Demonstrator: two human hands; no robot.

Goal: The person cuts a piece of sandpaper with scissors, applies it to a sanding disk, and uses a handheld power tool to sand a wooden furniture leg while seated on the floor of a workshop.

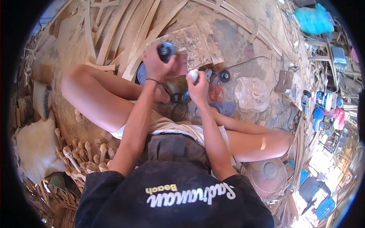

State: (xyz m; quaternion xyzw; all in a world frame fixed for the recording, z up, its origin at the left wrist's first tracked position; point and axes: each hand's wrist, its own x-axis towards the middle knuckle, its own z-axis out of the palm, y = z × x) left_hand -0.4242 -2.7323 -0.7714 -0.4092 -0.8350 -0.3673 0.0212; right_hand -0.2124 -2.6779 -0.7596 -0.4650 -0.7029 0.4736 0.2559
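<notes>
My left hand (pixel 155 64) is wrapped round a dark cylinder with a blue edge (pixel 166 51), its round end facing up; its exact kind I cannot make out. Just under it, a reddish-brown sheet (pixel 181 65) lies by the wooden board (pixel 194 41). In my right hand (pixel 199 90) is a small white rounded object (pixel 194 75), pinched between the fingers and partly hidden by them. Both hands are over the ground between my bent legs. Close to the right hand are red-handled scissors (pixel 216 93) and a black round disc-like piece (pixel 224 76).
A crumpled clear plastic bag (pixel 252 93) lies right of the scissors. Curved wooden strips (pixel 142 34) spread along the far side. Carved wooden sticks with knobbed ends (pixel 89 154) stand at the near left. A round fan (pixel 266 176) is by my right knee, with a dark cord (pixel 243 62) beyond.
</notes>
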